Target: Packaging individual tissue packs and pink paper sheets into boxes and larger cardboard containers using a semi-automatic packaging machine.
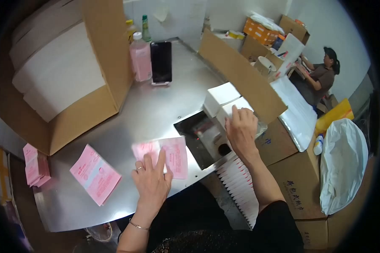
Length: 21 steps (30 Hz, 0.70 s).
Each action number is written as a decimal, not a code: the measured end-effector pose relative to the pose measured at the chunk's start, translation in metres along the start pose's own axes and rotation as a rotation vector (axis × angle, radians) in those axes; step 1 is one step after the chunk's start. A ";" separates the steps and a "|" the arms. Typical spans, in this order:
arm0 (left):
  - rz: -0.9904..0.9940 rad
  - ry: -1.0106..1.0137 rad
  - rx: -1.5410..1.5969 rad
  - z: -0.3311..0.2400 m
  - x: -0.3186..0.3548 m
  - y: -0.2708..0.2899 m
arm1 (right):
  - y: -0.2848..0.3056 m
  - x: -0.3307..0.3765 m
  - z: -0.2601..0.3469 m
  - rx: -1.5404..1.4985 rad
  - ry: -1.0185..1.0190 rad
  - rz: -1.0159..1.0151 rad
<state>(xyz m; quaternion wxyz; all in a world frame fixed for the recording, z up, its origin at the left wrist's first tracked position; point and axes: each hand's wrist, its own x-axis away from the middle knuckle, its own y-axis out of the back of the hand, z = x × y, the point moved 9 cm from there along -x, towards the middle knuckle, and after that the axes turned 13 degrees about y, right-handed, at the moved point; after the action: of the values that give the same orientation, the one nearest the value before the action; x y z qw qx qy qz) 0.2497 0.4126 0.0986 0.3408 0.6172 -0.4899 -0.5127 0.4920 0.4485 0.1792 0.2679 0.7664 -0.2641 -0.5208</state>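
Observation:
My left hand (152, 181), with a ring and a bracelet, lies fingers outstretched on a pink printed sheet or wrapper (178, 158) on the metal table. A whitish patch shows on it by the fingers; its edges are blurred. My right hand (242, 133) bends its fingers over the top of a white block (222, 115), perhaps stacked paper, with the thumb along its side. A second white block (223, 92) stands directly behind. Both are beside a rectangular opening (190, 133) in the tabletop. Left of my left hand lies a pink printed stack (96, 175).
A big cardboard box (109, 55) of white stacks stands at the left. More pink packets (36, 166) lie at the table's left edge. A phone (161, 63) and pink bottle (140, 59) stand behind. Cartons (297, 181) line the right; another person (325, 76) works beyond.

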 end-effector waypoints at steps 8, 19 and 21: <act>0.018 -0.067 -0.044 0.000 -0.002 0.013 | -0.041 0.021 -0.034 -0.274 -0.073 0.030; 0.088 -0.261 0.155 -0.029 0.018 0.004 | -0.041 0.023 -0.043 -0.346 -0.142 -0.005; 0.055 -0.266 0.176 -0.029 0.019 0.005 | -0.045 0.025 -0.047 -0.389 -0.169 0.049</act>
<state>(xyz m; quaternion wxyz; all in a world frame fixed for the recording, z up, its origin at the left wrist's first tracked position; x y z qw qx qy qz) 0.2759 0.3909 0.1047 0.2313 0.5578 -0.5906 -0.5353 0.5500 0.4701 0.1466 0.4003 0.6470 -0.1986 -0.6178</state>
